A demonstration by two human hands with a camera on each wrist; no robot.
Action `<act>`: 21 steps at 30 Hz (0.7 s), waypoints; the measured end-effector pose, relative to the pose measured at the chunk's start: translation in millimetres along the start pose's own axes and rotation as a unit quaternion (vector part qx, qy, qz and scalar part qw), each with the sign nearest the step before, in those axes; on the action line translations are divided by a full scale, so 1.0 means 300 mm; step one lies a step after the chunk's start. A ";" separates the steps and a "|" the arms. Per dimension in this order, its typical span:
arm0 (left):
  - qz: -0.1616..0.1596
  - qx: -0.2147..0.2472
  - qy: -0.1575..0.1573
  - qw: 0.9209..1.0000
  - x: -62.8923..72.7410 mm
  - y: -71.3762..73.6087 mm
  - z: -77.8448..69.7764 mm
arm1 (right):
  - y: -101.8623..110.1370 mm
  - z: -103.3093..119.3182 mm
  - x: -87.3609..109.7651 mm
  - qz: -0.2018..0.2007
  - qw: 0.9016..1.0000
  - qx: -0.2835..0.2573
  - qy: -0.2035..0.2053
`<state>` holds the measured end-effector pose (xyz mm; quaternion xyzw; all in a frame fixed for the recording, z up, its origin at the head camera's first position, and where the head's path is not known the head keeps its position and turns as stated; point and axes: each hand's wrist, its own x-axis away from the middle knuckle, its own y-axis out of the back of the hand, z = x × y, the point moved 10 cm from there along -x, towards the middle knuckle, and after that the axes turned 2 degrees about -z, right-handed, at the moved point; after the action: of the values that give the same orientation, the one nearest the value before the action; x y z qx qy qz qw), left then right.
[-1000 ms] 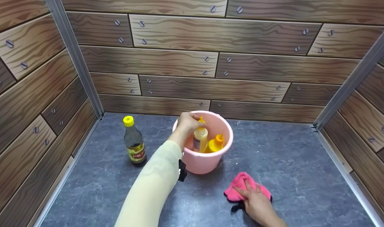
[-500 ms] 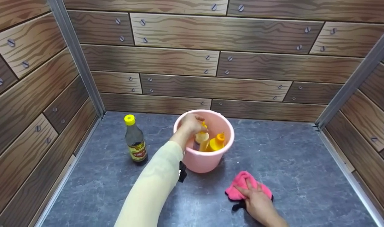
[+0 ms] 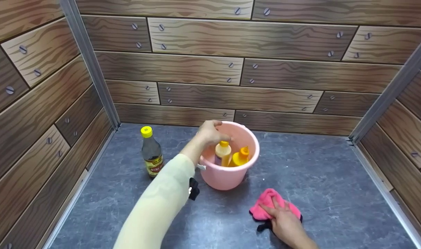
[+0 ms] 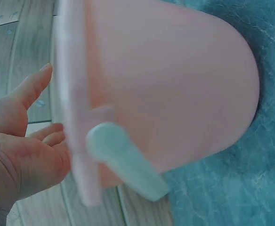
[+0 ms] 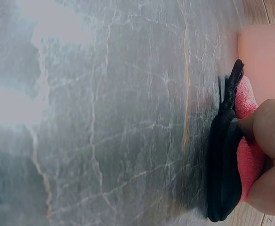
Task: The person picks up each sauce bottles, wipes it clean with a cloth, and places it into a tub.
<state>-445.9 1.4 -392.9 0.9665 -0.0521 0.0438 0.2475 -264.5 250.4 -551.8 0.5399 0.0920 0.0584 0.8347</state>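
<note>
My left hand (image 3: 210, 134) hovers at the near-left rim of a pink bucket (image 3: 224, 180), its thumb and fingers apart with nothing between them. Just below it, inside the bucket, stands a pale squeeze bottle (image 3: 223, 151) with a yellow cap. To its right is a yellow squeeze bottle (image 3: 241, 157). The left wrist view has the left hand (image 4: 29, 136) beside the rim, partly hidden by it. My right hand (image 3: 288, 224) rests with spread fingers on a pink cloth (image 3: 265, 200) with a black edge. In the right wrist view the thumb presses into that cloth (image 5: 250, 160).
A dark sauce bottle (image 3: 151, 152) with a yellow cap stands left of the bucket, close to the left forearm. Plank-patterned walls (image 3: 196, 69) enclose the grey marbled surface (image 3: 317, 173) at the back and sides. A pale bucket handle (image 4: 128, 160) hangs on the bucket's side.
My left hand has let go of the pale squeeze bottle, which now sits lower in the bucket, and has drawn back up to the rim. The right hand stays on the cloth.
</note>
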 end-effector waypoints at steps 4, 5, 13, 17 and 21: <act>-0.011 0.020 -0.030 0.999 0.054 0.065 -0.055 | -0.006 -0.005 -0.003 0.008 1.000 0.000 -0.005; -0.014 0.028 -0.040 0.999 0.071 0.082 -0.070 | -0.008 -0.006 -0.004 0.010 1.000 0.000 -0.006; -0.024 0.110 -0.117 0.987 0.195 0.237 -0.165 | -0.012 -0.017 -0.010 0.021 1.000 0.003 -0.013; -0.032 0.175 -0.119 0.977 0.236 0.337 -0.168 | -0.007 -0.006 -0.011 0.014 1.000 0.007 -0.003; -0.055 0.208 -0.124 0.969 0.265 0.451 -0.147 | -0.009 0.002 -0.009 0.008 1.000 0.006 0.004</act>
<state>-386.4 -101.4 -281.6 0.9960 -0.0193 -0.0798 0.0351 -267.0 248.2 -553.7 0.5452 0.0910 0.0668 0.8307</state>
